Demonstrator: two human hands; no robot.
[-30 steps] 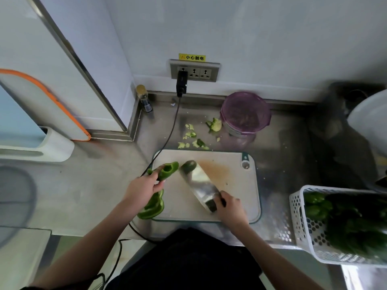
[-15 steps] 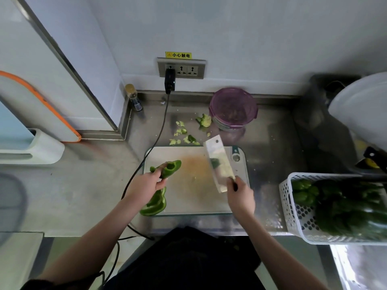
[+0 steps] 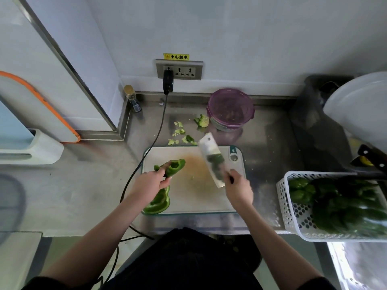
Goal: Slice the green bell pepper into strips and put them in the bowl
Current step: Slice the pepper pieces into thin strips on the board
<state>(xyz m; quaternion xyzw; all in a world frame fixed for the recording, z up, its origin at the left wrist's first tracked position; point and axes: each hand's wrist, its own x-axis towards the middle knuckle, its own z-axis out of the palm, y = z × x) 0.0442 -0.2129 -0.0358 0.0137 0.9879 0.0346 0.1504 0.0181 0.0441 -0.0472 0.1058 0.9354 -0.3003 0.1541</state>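
**Cut pepper riding on the cleaver, on its way to the bowl**

Right hand (image 3: 238, 190) is wrapped round the handle of the cleaver (image 3: 211, 160). Blade lies flat, raised over the far right part of the cutting board (image 3: 194, 197), tip pointing to the far edge of the worktop (image 3: 270, 151). Dark green pepper pieces (image 3: 216, 161) sit on the blade face; blurred, so can't tell if they are proper strips.

Left hand (image 3: 149, 182) pinches a pepper half (image 3: 173, 167) with fingers and thumb, lifted over the left side of the board. A second pepper half (image 3: 158, 203) lies cut side up at the board's near left corner, partly overhanging its edge.

Purple bowl (image 3: 230, 108) stands by the back wall, beyond the board's far right corner, well apart from the blade tip. Something dark inside; can't tell what.

Step, as judged: transfer of one cut batch to the bowl, with slicing only partly done, since two halves are uncut.

Next move calls for: keep the blade level, carry it over the bowl rim, tilt or sweep the pieces off. Then lay the held half flat on the board for cutting.

Other stuff: pale green scraps (image 3: 182, 136) on the worktop past the board's far edge, a black cable (image 3: 155, 135) running along the board's left side, a white basket (image 3: 293, 210) of peppers at the worktop's right edge.
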